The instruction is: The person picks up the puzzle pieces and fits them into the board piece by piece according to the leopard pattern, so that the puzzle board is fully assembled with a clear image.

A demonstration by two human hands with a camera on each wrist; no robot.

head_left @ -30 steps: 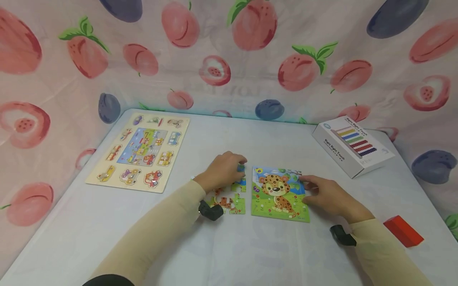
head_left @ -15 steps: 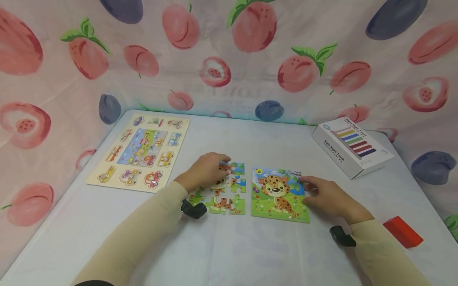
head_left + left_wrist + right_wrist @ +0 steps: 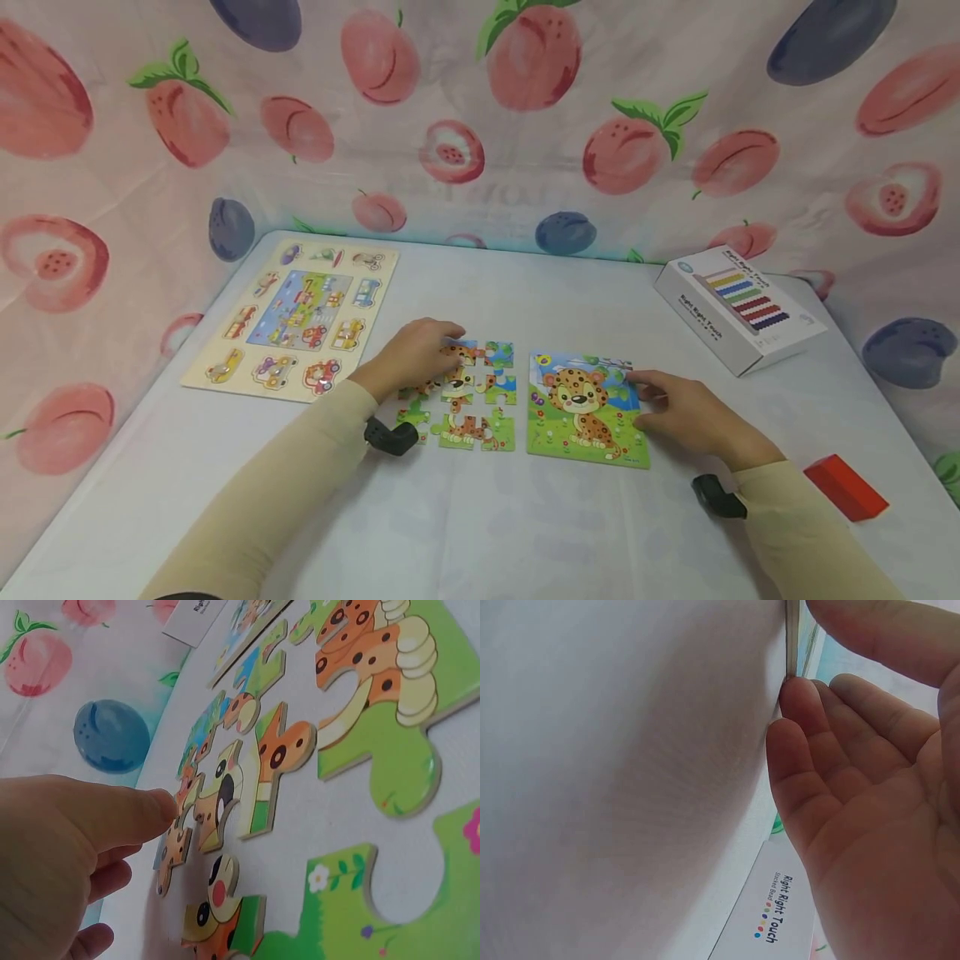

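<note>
Leopard jigsaw pieces [image 3: 461, 429] lie on the table, some joined, with gaps between them. My left hand [image 3: 414, 354] is over the upper left of them and hides some. In the left wrist view its thumb [image 3: 127, 814] is straight, the tip close beside a spotted piece [image 3: 174, 851]; contact is unclear and the index finger is hidden. To the right of the pieces lies a square leopard picture board [image 3: 581, 408]. My right hand [image 3: 690, 417] rests at that board's right edge with relaxed fingers. The right wrist view shows its fingertips [image 3: 799, 694] by the board's edge.
A wooden vehicle peg puzzle [image 3: 193, 377] lies at the back left. The white toy box [image 3: 738, 304] stands at the back right, a red block [image 3: 846, 487] beside my right forearm. A fruit-patterned cloth [image 3: 525, 167] hangs behind the table.
My left hand has moved left from the top right of the jigsaw, uncovering the blue-green corner piece and pieces below. The right hand and the picture board have stayed put.
</note>
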